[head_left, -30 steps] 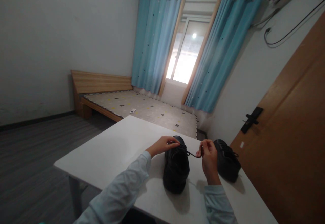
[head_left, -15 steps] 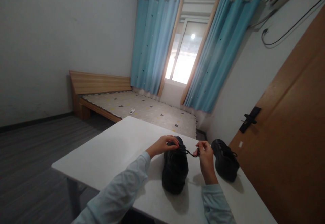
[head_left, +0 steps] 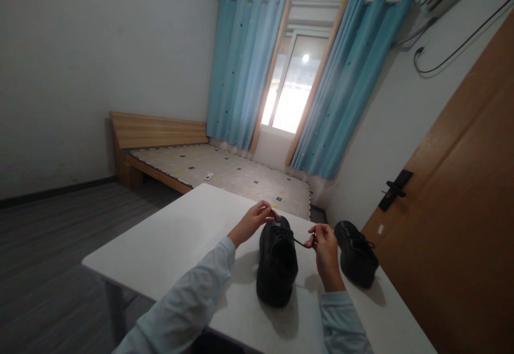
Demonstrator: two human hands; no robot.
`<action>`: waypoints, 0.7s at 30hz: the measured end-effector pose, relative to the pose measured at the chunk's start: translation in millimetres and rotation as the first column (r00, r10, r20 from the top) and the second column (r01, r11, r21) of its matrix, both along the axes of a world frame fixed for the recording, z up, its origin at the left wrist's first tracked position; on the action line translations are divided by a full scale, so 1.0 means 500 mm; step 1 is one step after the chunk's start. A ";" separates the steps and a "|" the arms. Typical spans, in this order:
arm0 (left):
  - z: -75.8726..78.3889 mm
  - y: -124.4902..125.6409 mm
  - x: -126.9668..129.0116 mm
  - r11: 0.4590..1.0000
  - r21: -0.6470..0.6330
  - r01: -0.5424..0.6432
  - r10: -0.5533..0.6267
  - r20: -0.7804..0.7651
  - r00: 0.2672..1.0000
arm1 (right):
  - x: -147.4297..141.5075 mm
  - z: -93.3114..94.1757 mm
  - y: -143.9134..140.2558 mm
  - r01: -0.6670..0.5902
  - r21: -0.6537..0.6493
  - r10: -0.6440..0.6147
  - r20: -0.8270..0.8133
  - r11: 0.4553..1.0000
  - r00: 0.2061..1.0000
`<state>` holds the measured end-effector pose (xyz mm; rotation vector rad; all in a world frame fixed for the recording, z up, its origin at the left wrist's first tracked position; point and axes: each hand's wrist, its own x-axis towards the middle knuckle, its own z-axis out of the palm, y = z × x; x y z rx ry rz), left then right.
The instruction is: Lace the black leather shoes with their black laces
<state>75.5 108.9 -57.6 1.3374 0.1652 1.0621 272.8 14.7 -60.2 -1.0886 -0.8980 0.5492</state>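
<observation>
A black lace-up shoe (head_left: 277,273) stands upright on the white table (head_left: 176,236), its toe pointing away from me. My left hand (head_left: 257,218) is above the left side of the toe, thumb and fingers pinched on a shoelace that rises from the shoe. To the right of the shoe, my right hand (head_left: 323,239) grips another stretch of black shoelace (head_left: 301,243), which runs from the shoe's lacing to my fingers. The second black shoe (head_left: 356,257) rests on the table just right of my right hand, its laces tied in a bow.
Beyond the table is a bed (head_left: 225,169) with a patterned mattress and a small white remote-like object (head_left: 209,176) on it. A wooden door (head_left: 453,209) with a black handle is close on the right. Blue curtains (head_left: 244,70) flank the window.
My left hand has lifted up and slightly left from the lacing, drawing a lace with it. My right hand has barely moved and keeps its lace.
</observation>
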 end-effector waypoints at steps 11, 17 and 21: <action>0.016 0.006 -0.015 0.966 -0.257 -0.024 0.045 0.076 0.996 | -0.001 -0.005 -0.002 0.256 -0.085 -0.188 0.470 0.963 0.862; 0.016 -0.010 0.001 0.971 0.212 -0.106 0.164 -0.277 0.947 | -0.021 0.012 -0.006 0.245 0.086 -0.222 0.761 0.966 0.610; 0.008 -0.016 0.006 0.865 0.496 -0.077 0.290 -0.369 0.883 | -0.040 0.024 -0.012 0.072 0.023 -0.062 0.794 0.997 0.605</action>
